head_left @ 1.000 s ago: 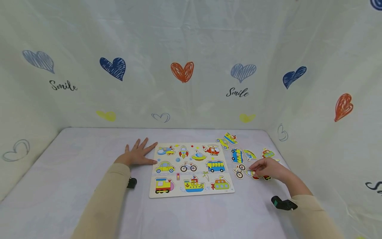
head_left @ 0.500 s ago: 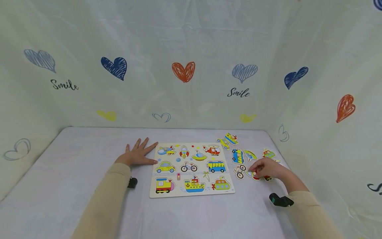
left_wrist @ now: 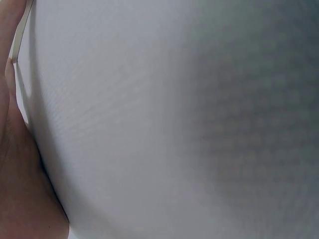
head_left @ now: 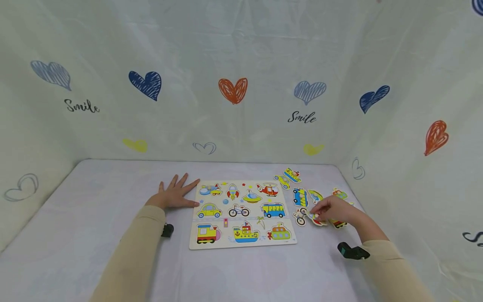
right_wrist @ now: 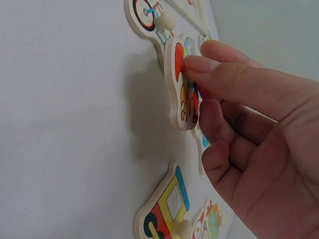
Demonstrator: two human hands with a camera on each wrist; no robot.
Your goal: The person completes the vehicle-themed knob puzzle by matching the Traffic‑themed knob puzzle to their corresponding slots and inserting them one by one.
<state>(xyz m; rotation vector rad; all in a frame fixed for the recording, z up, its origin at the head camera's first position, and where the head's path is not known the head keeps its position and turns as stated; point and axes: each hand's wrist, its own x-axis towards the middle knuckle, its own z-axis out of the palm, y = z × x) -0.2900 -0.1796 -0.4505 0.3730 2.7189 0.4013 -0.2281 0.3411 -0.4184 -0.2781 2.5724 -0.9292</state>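
My left hand (head_left: 172, 196) lies with spread fingers at the left edge of the wooden puzzle board (head_left: 226, 241), its thumb and index fingertip touching that edge. At the right, my right hand (head_left: 335, 209) pinches a rocket puzzle piece (right_wrist: 178, 94) between thumb and fingers. In the right wrist view the piece is tilted and lifted off the tabletop, a shadow beside it. Close by lie the bicycle piece (head_left: 300, 217) and the train piece (head_left: 338, 224), each with a knob in the right wrist view. Fingers hide part of the rocket.
Right of the board lie a bus piece (head_left: 300, 197), a car piece (head_left: 282, 181), a ship piece (head_left: 292, 175), a flying saucer piece (head_left: 315, 196) and a submarine piece (head_left: 340, 193). A curtain (head_left: 260, 54) printed with hearts stands behind the table (head_left: 113, 184).
My right hand has risen slightly and shifted left with the rocket piece, uncovering more of the train piece. The bicycle piece has shifted slightly. My left hand stays put.
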